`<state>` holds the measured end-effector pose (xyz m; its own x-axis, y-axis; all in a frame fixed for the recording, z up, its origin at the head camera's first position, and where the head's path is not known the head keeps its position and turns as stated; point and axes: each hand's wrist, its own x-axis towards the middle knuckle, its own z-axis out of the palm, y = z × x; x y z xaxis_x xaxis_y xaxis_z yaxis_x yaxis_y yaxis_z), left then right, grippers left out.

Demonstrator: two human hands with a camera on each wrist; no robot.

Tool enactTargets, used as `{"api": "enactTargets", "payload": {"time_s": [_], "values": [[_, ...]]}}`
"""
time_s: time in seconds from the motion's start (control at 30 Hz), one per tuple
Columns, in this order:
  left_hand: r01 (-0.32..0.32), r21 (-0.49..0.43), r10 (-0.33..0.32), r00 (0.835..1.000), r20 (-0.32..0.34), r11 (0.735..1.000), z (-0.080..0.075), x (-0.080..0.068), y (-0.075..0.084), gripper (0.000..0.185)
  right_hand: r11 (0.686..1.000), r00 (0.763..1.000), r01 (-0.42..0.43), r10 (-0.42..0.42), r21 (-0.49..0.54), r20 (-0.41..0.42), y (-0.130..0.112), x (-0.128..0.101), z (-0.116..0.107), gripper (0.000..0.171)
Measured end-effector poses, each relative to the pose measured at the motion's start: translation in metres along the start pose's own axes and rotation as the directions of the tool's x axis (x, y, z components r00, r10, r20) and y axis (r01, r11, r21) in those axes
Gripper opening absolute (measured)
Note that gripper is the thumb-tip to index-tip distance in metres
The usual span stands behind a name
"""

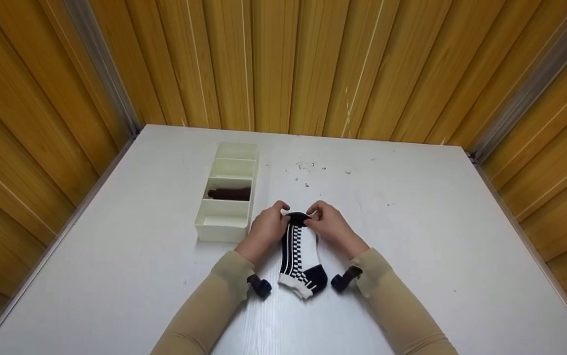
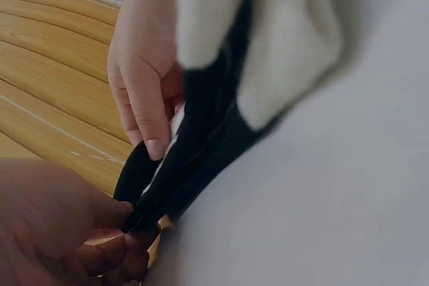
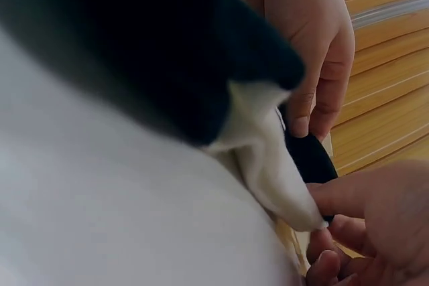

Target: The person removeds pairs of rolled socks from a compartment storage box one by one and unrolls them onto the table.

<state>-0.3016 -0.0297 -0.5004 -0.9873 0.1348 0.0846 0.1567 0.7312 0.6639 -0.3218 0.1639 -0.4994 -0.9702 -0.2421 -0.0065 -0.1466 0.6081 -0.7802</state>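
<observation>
A black-and-white ankle sock (image 1: 309, 246) with a checkered strip lies lengthwise on the table, its white cuff toward the person and its black toe end away. My left hand (image 1: 267, 226) pinches the left side of that toe end between thumb and fingers. On the opposite side, my right hand (image 1: 333, 226) pinches the toe end's right edge. The left wrist view has the sock (image 2: 201, 118) close up, with layers of fabric one against the other. In the right wrist view, the right thumb and fingers grip the white edge of the sock (image 3: 268, 159).
Left of the hands stands a cream divided box (image 1: 221, 232) with several compartments in a row. A dark brown rolled cloth item (image 1: 231, 193) lies in one of them. Wood-look panels (image 1: 273, 64) rise behind the white table (image 1: 436, 236) and at both sides.
</observation>
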Motion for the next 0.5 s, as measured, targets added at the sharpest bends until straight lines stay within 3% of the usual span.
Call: {"api": "enactTargets", "payload": {"time_s": [0.13, 0.27, 0.37, 0.5], "values": [[-0.003, 0.006, 0.003, 0.999, -0.032, 1.000, -0.004, -0.005, 0.008, 0.024, 0.999, 1.000, 0.005, -0.005, 0.045, -0.012, -0.005, -0.003, -0.005, 0.024], [-0.041, 0.149, 0.049, 0.998, -0.049, 0.988, -0.015, -0.020, 0.031, 0.027, 0.990, 0.990, 0.138, -0.138, 0.041, -0.013, -0.014, -0.007, -0.011, 0.013], [-0.094, 0.311, 0.095, 0.995, 0.011, 0.946, -0.023, -0.039, 0.055, 0.033, 0.966, 0.966, 0.257, -0.257, -0.021, 0.008, -0.018, -0.010, -0.012, 0.014], [-0.197, 0.479, 0.126, 0.976, 0.177, 0.855, -0.022, -0.067, 0.081, 0.052, 0.933, 0.931, 0.356, -0.350, -0.051, 0.103, -0.020, -0.012, -0.012, 0.025]]}}
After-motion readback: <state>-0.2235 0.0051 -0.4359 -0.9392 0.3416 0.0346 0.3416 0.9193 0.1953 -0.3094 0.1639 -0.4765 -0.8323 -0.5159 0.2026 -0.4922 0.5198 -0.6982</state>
